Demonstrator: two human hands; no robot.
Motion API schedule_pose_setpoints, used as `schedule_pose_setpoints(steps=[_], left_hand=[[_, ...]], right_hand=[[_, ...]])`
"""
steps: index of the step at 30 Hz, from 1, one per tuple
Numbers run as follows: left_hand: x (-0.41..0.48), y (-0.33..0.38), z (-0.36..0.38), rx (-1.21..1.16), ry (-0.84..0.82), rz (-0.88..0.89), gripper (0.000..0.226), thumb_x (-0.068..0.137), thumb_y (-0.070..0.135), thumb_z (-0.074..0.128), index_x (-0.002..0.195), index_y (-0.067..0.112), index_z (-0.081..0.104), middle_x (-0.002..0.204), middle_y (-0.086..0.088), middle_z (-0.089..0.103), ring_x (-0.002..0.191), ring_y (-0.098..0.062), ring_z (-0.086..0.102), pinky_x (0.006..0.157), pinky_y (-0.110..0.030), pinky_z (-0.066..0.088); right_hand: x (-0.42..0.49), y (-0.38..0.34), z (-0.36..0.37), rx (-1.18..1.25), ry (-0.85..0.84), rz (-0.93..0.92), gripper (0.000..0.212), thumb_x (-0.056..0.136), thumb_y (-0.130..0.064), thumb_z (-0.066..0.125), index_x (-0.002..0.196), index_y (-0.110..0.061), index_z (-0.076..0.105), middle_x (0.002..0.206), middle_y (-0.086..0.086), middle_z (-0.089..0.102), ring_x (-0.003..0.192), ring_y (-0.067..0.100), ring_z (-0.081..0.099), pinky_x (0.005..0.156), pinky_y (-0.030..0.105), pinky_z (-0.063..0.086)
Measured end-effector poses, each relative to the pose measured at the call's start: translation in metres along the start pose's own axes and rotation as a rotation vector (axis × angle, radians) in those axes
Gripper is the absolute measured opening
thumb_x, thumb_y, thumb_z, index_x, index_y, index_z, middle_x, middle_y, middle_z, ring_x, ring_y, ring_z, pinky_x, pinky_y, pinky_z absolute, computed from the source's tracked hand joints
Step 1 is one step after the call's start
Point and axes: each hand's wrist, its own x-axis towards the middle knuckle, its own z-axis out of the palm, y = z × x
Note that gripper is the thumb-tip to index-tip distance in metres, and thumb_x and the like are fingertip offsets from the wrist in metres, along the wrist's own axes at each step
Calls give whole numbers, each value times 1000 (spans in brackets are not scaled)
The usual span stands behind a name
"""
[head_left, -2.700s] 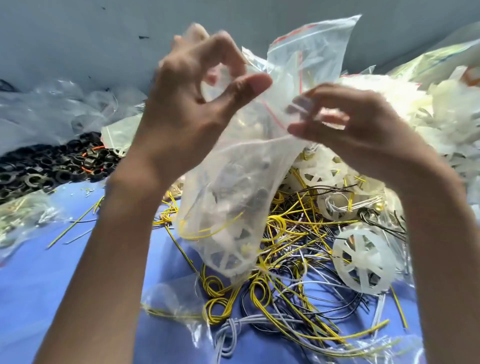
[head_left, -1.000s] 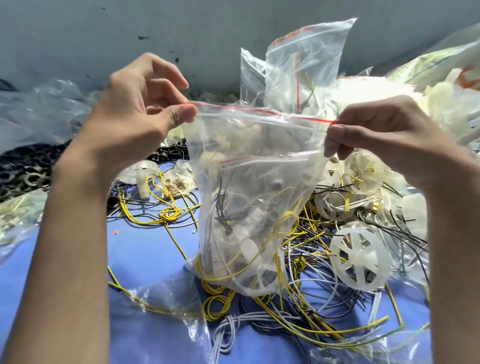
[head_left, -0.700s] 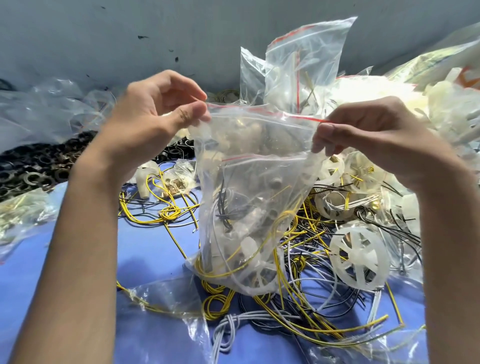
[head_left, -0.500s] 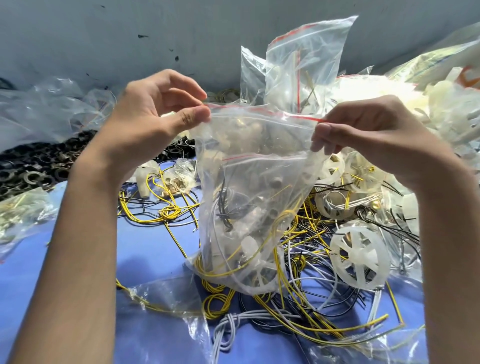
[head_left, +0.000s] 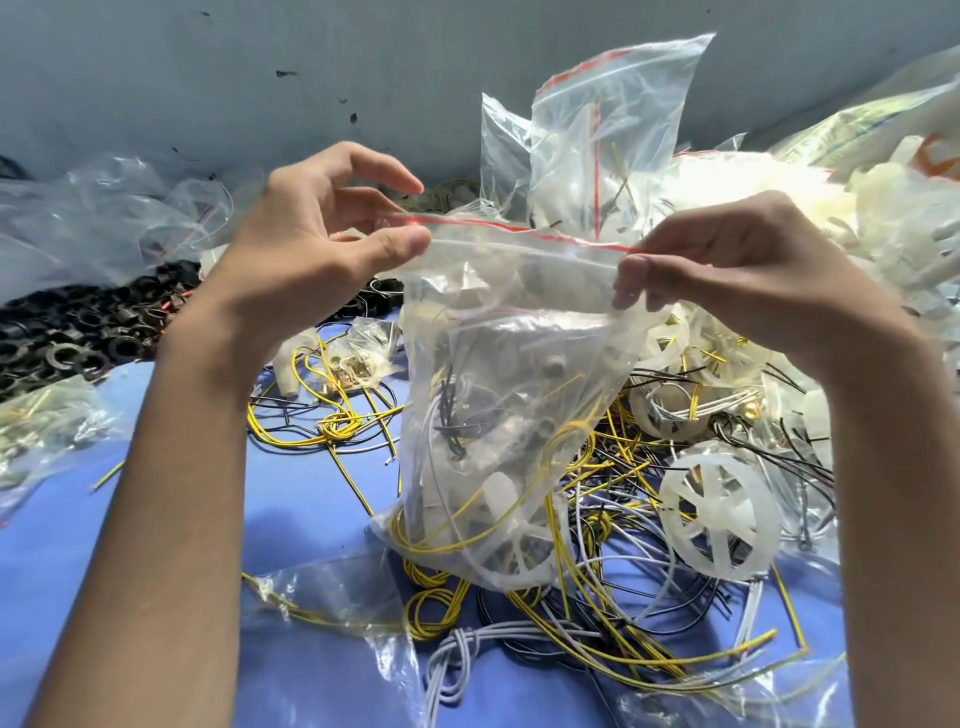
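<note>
Two hands share one load in the head view: a clear zip-lock bag (head_left: 511, 374) hung between them above the blue table (head_left: 171, 499). We see the left hand (head_left: 311, 249) raised at the bag's upper left corner, thumb and forefinger pinching the seal strip, with the remaining fingers loosely curled above it. The right hand (head_left: 737, 280) pinches the upper right corner in like manner, knuckles toward us and fingers curled under. The red seal line (head_left: 519, 228) is stretched nearly level between the two pinches. Inside the bag we make out yellow, black and grey wires and a white spoked part. Its lower end reaches the wire tangle (head_left: 613, 613) on the table, but we cannot tell whether it rests there.

Just right of the bag lies a white spoked wheel (head_left: 719, 512) among the wires, and beyond the right hand rises a heap of white plastic parts (head_left: 883, 208). Two filled bags (head_left: 608, 130) stand upright directly behind the held one. A pile of black rings (head_left: 78, 338) lies well to the left, a small bag of brass parts (head_left: 358, 358) sits under the left hand, and a flat empty bag (head_left: 332, 597) lies in front.

The grey wall (head_left: 208, 78) closes the scene close behind the hands. Bare table shows mainly on the left, round the left forearm, whereas wires and parts crowd the right side.
</note>
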Motion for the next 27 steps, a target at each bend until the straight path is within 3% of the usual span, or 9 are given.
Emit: schedule_pose_setpoints(steps=[7,12,17,20,23,27], left_hand=[[0,3,7,10,-38,48,23,75,16,73,90,28,61,77,19,68,83,2,62,80,-19,50],[0,5,8,48,-19,57,24,72,17,71,88,29,58,74,18,65,78,1,61,82,-28,48],[-1,7,8,65,-69,14,24,76,17,74,91,33,63,84,13,66,86,2,63,79,-13,46],[-1,11,11,137,-98,35,16,83,15,72,88,30,67,81,20,70,83,9,63,74,-6,44],[-1,14,14,170,-92,58,14,83,13,72,84,27,68,75,25,69,74,11,61,70,-4,44],[-2,16,15,203,-79,89,23,82,5,71,81,28,66,72,17,67,72,7,61,72,-7,45]], right_hand=[[0,0,2,-6,-26,-21,10,84,-22,65,77,-19,71,64,-17,68,60,-1,58,61,9,43],[1,-2,1,-104,-55,-61,17,88,-10,65,78,-23,70,67,-19,68,59,0,59,59,7,41],[2,-3,3,-90,-73,-41,8,86,-19,69,79,-23,73,67,-17,69,59,-3,60,58,6,41],[4,-2,6,-132,-26,-28,7,84,-22,70,79,-19,74,61,-20,66,57,-5,58,55,4,37],[4,-2,7,-130,-6,-14,8,85,-19,69,79,-17,74,59,-21,65,56,-6,56,54,4,36],[5,-7,8,-194,-1,-37,8,85,-15,69,80,-19,73,62,-16,66,59,-4,58,57,7,40]])
